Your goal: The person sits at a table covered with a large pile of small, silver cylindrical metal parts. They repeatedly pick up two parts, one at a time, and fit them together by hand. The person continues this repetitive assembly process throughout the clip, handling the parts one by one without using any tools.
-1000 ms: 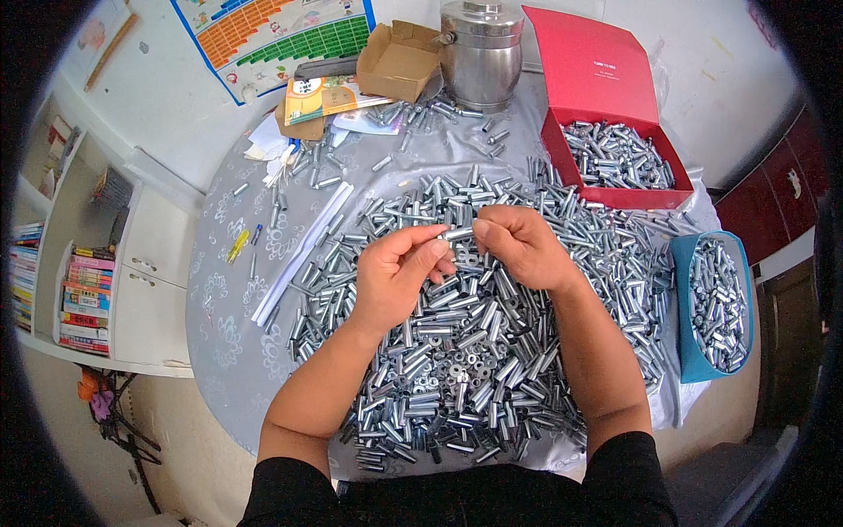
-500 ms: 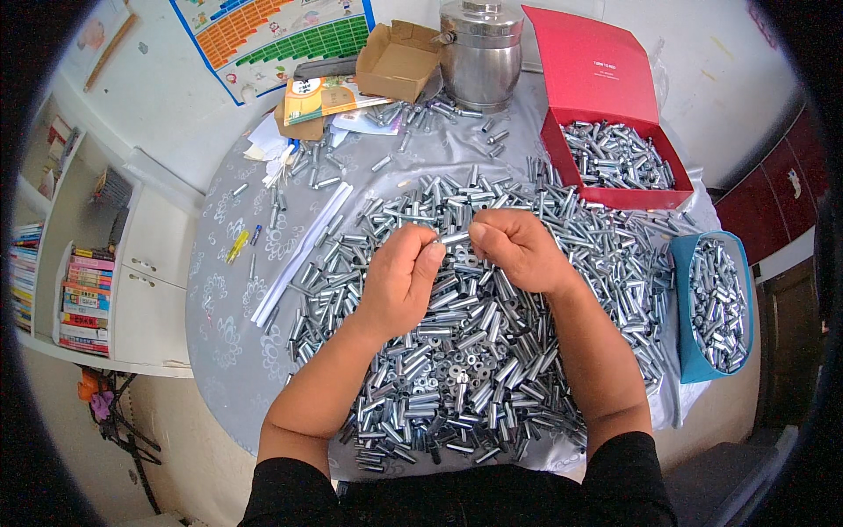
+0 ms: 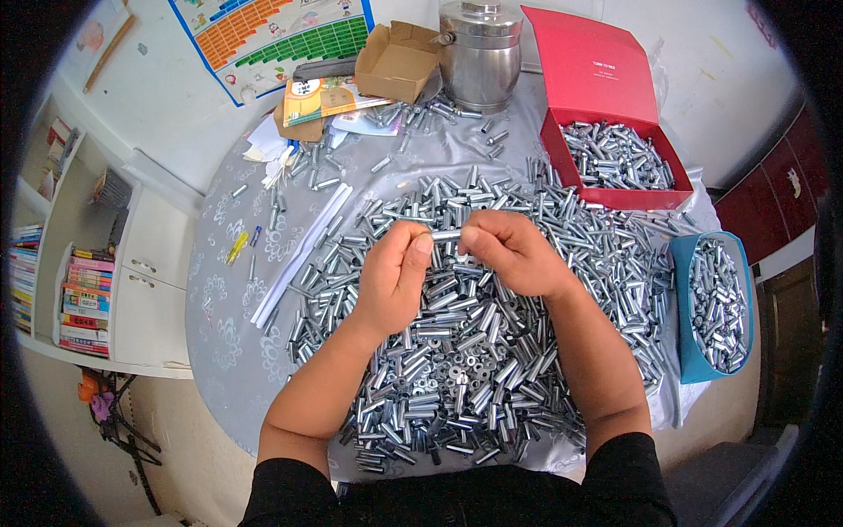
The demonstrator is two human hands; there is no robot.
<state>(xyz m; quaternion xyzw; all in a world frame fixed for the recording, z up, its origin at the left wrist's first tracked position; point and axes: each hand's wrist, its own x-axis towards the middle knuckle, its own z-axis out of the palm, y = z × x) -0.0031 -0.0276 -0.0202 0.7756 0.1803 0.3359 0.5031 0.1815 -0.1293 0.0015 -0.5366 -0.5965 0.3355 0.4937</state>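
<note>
Your left hand [image 3: 395, 277] and right hand [image 3: 509, 250] both pinch one small metal sleeve [image 3: 445, 235] (grips pressed on its ends) above the sleeve pile [image 3: 457, 351] on the bench [image 3: 228, 351].

1 head-worn fisheye view looks steeply down from close above a round table [image 3: 219, 290], its far edge toward 12 o'clock. The forearms enter from 6 o'clock. Straight edges bow near the dark circular rim of the picture.
</note>
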